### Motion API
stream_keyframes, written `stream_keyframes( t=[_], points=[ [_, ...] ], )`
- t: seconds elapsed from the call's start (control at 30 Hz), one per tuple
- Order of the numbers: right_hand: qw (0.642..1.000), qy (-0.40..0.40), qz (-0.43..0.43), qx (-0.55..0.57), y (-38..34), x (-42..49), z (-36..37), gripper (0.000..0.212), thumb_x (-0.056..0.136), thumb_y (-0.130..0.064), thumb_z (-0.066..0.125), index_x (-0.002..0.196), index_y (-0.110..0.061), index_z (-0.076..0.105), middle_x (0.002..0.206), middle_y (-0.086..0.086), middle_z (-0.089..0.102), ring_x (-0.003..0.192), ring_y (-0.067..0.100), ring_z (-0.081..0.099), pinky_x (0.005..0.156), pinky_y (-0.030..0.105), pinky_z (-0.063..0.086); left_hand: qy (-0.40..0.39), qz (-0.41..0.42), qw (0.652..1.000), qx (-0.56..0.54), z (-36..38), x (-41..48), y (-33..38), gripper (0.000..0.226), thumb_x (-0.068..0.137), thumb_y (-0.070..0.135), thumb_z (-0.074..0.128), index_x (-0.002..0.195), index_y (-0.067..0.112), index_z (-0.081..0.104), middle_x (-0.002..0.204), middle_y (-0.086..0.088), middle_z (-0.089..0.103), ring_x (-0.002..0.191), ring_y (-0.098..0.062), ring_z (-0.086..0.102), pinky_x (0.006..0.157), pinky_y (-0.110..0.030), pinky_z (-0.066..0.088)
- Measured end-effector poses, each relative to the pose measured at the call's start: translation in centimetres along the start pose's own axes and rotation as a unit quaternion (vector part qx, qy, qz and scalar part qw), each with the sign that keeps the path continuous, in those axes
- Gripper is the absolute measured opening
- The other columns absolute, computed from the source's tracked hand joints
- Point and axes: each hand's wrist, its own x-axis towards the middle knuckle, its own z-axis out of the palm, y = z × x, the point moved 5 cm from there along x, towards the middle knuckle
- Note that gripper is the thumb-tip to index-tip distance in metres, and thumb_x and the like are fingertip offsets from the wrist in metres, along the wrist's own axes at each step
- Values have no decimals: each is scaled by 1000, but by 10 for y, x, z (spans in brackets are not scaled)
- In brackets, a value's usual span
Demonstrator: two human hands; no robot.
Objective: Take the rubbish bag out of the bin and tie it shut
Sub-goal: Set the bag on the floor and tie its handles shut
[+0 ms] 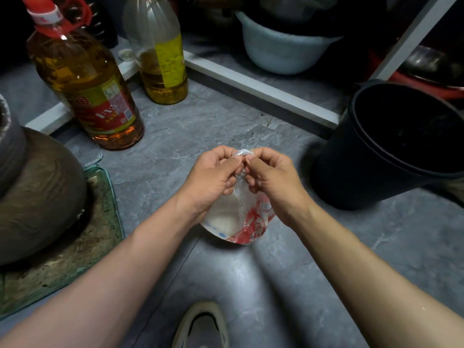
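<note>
Left hand (213,177) and right hand (271,179) sit knuckle to knuckle, each pinching the gathered clear neck of the rubbish bag (238,217) between thumb and curled fingers, a twist of plastic showing just above them. Below both hands the bag hangs, small and bulging with white and red contents, out of the bin and over the grey floor (200,116). Off to the right of the right hand stands the black bin (364,167), well apart from it, and beyond the left hand stand two oil bottles (85,84).
</note>
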Motion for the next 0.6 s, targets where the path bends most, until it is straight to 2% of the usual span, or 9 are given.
stream_keyframes(
  t=[0.2, 0.43, 0.6],
  points=[
    [1000, -22, -17, -12, -48, -17, -2, 11, 97, -2, 53, 92, -1, 63, 62, 0, 61, 50, 10, 45, 46, 21, 37, 19, 16, 999, 33, 18, -16, 41, 12, 98, 5, 50, 88, 8, 55, 71, -4, 55, 49, -11, 39, 45, -23, 31],
    [998, 7, -57, -35, -124, -33, 0, 17, 97, -4, 54, 101, 11, 63, 68, 10, 61, 50, 11, 50, 51, 24, 42, 25, 18, 999, 41, 48, -29, 118, 15, 97, 2, 49, 84, 3, 56, 69, -9, 59, 55, -13, 54, 57, -24, 44],
    [995, 16, -87, -37, -189, -44, -4, 12, 97, -5, 56, 93, 1, 66, 67, 7, 62, 52, 12, 52, 51, 24, 45, 21, 45, 997, 50, 74, -33, 178, 14, 96, 3, 50, 84, 4, 57, 70, -8, 58, 58, -16, 53, 57, -26, 45]
  ],
)
